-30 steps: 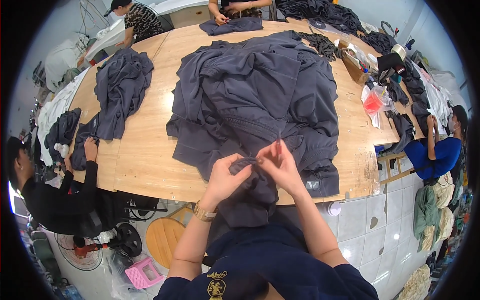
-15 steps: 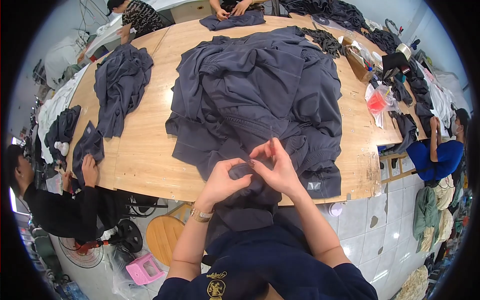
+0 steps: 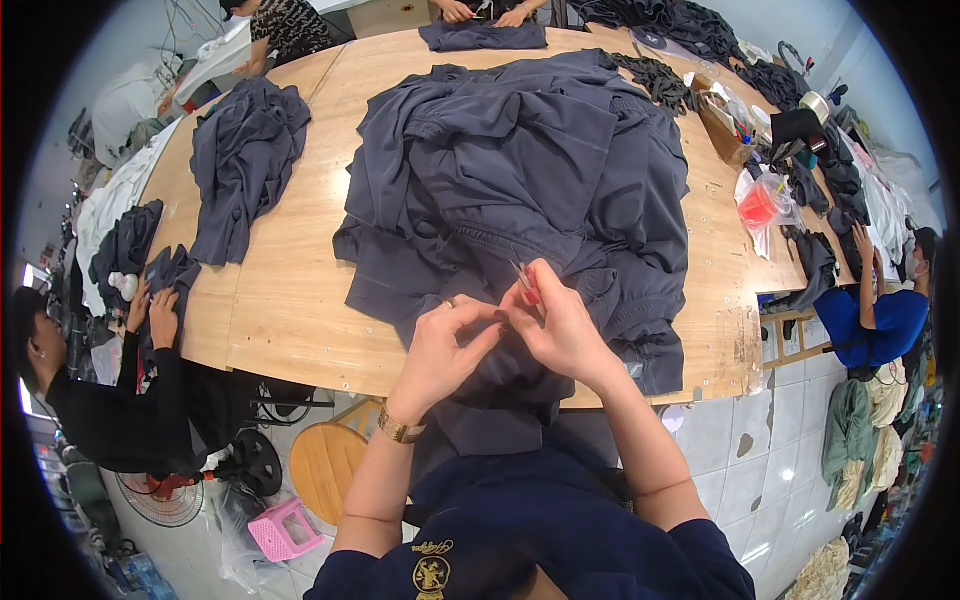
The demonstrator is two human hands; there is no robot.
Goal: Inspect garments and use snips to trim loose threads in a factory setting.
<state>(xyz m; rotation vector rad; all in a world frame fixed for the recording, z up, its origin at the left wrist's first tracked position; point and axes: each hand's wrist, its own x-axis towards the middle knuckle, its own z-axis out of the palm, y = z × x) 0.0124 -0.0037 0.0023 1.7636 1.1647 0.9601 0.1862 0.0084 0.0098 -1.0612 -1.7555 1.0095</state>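
Note:
My right hand (image 3: 560, 330) is closed around small red-handled thread snips (image 3: 528, 290), whose pointed metal tips stick up past the fingers. My left hand (image 3: 445, 350) pinches with thumb and forefinger, right against the right hand's fingertips. What lies in that pinch is too small to make out. Under both hands a dark grey garment (image 3: 490, 425) hangs over the table's near edge toward my lap. Just beyond them a large heap of dark grey garments (image 3: 520, 150) with gathered waistbands covers the middle of the table.
On the wooden table (image 3: 290, 310) another dark garment (image 3: 245, 165) lies to the left. At the right are a cup of red drink (image 3: 760, 205) in plastic and a cardboard box (image 3: 725, 130). Co-workers sit left, right and across. A round stool (image 3: 328, 465) and pink stool (image 3: 285, 530) stand below.
My fingertips have come together, and the snips in my right hand now show plainly. The co-worker at left has moved both hands up onto the dark cloth; the one at right has raised a hand.

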